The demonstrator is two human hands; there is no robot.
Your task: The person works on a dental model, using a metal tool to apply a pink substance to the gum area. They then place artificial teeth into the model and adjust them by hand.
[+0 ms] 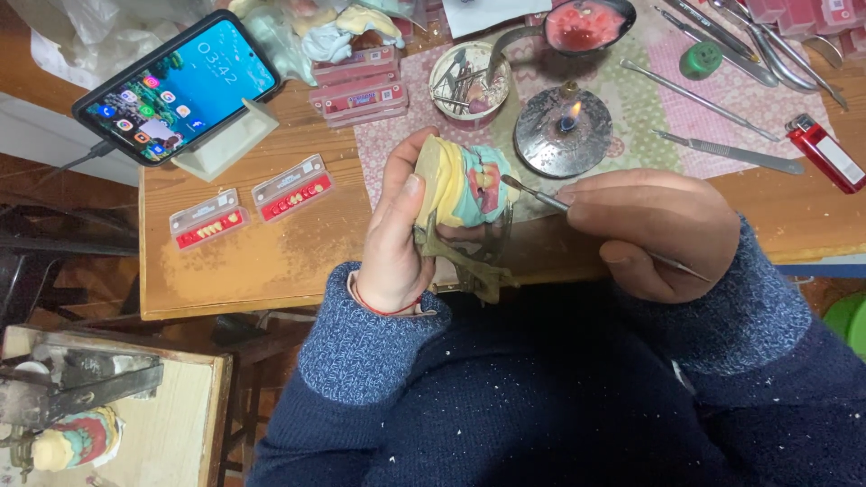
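My left hand (394, 236) grips a dental cast (460, 185), cream and teal plaster with pink wax, mounted on a metal articulator (469, 266) that hangs below it. My right hand (654, 233) holds a thin metal wax tool (534, 192); its tip touches the pink wax on the cast. Both hands hover just above the near edge of the wooden table (271, 261). Blue knitted sleeves cover both forearms.
A lit spirit burner (564, 131) stands just behind the hands. A phone on a stand (180, 86), trays of artificial teeth (293, 188), a tool cup (467, 79), metal instruments (726, 149), a red lighter (825, 153). Another cast (77, 437) sits lower left.
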